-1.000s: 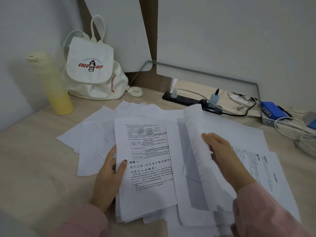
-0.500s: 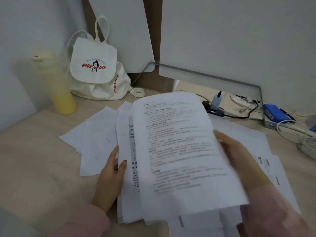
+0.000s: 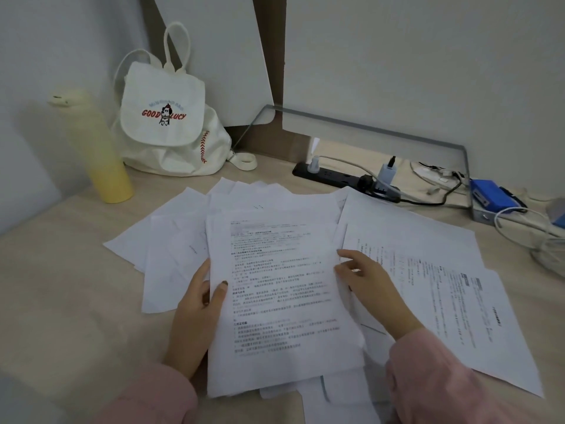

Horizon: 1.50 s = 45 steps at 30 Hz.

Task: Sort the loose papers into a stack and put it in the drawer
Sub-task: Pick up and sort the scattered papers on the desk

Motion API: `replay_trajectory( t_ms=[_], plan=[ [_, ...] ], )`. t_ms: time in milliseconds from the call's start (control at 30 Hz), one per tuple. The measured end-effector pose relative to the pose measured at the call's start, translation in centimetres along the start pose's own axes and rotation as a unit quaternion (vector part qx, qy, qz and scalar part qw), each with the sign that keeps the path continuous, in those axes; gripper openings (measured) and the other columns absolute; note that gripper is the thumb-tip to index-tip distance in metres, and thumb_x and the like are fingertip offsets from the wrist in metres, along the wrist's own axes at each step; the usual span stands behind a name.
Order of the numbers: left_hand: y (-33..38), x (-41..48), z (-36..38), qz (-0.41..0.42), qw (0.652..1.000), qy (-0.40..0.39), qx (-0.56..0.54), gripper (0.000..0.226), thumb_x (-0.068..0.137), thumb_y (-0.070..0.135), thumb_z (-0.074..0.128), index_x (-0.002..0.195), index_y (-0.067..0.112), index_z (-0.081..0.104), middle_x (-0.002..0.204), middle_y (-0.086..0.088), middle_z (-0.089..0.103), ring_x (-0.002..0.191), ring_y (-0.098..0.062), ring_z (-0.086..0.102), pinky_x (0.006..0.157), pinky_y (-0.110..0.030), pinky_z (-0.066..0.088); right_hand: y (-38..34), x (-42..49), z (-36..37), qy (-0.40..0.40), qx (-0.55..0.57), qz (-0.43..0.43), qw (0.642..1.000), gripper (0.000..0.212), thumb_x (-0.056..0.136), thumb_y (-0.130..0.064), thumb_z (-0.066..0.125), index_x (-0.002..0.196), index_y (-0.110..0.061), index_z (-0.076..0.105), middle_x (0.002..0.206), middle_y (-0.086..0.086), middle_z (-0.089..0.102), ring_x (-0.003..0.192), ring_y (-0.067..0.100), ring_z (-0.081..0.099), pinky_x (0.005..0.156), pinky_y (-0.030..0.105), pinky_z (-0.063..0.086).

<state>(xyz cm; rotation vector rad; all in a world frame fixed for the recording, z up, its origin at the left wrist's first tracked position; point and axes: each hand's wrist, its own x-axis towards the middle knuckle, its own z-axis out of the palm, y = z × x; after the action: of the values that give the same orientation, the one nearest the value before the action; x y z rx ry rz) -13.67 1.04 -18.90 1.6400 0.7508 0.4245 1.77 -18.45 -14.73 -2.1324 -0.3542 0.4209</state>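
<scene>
One left hand (image 3: 198,304), one right hand (image 3: 368,284), one bag (image 3: 162,117), one bottle (image 3: 101,154), one power strip (image 3: 333,175), many papers (image 3: 284,286).

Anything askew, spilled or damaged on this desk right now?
Only the papers: loose sheets fan out at mismatched angles left of the stack that the left hand grips, and more lie skewed to its right. Nothing looks spilled or torn; the yellow bottle stands upright.

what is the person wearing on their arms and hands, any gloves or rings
The left sleeve and right sleeve are soft pink, ending at the wrists. The left hand and right hand are bare: no gloves or rings show. The left thumbnail looks painted dark.
</scene>
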Motion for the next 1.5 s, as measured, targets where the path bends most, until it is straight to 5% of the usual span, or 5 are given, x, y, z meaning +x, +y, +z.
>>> replay_trajectory(
  t_ms=[433,767,933,1200,1500],
  plan=[
    [0.0,-0.1,0.3,0.031,0.999,0.008,0.032,0.049,0.096,0.020,0.046,0.142,0.028,0.033,0.113,0.004,0.063,0.098,-0.008,0.061,0.086,-0.029,0.047,4.3,-4.8,-3.1,-0.038,-0.423,-0.101,0.900,0.064,0.089,-0.050,0.047,0.144,-0.027,0.024,0.146,-0.011,0.036,0.127,0.009,0.042,0.095,0.023,0.042],
    [-0.4,0.1,0.2,0.047,0.998,0.014,0.045,0.049,0.096,0.016,0.046,0.143,0.023,0.034,0.102,0.007,0.064,0.094,-0.006,0.060,0.089,-0.032,0.045,5.8,-5.0,-2.9,0.118,-0.335,-0.115,0.928,0.027,0.090,-0.004,0.049,0.112,-0.009,0.064,0.094,0.004,0.066,0.085,0.026,0.062,0.067,0.032,0.045],
    [-0.3,0.1,0.3,0.052,0.997,0.015,0.049,0.050,0.096,0.017,0.046,0.143,0.023,0.033,0.109,0.001,0.063,0.096,-0.013,0.060,0.088,-0.031,0.044,3.9,-5.6,-4.4,0.279,-0.151,-0.227,0.921,0.024,0.087,0.003,0.047,0.099,-0.003,0.068,0.084,-0.006,0.059,0.080,-0.002,0.053,0.074,0.001,0.035],
    [0.3,0.1,0.1,0.033,0.999,0.004,0.015,0.042,0.095,0.015,0.049,0.137,0.017,0.043,0.110,0.001,0.061,0.099,-0.017,0.059,0.087,-0.032,0.046,3.7,-4.7,-1.2,0.102,-0.099,-0.330,0.933,0.034,0.091,-0.017,0.046,0.088,-0.046,0.063,0.127,-0.017,0.053,0.134,0.001,0.033,0.117,0.023,0.011],
    [1.7,1.4,-1.1,-0.152,0.978,-0.096,-0.107,0.031,0.093,0.037,0.051,0.107,0.014,0.065,0.105,-0.005,0.071,0.096,-0.021,0.066,0.083,-0.034,0.052,3.6,-2.5,-0.5,-0.119,0.100,-0.122,0.980,0.040,0.090,0.010,0.044,0.072,-0.017,0.070,0.127,-0.003,0.049,0.119,0.005,0.049,0.076,0.000,0.041]
  ],
)
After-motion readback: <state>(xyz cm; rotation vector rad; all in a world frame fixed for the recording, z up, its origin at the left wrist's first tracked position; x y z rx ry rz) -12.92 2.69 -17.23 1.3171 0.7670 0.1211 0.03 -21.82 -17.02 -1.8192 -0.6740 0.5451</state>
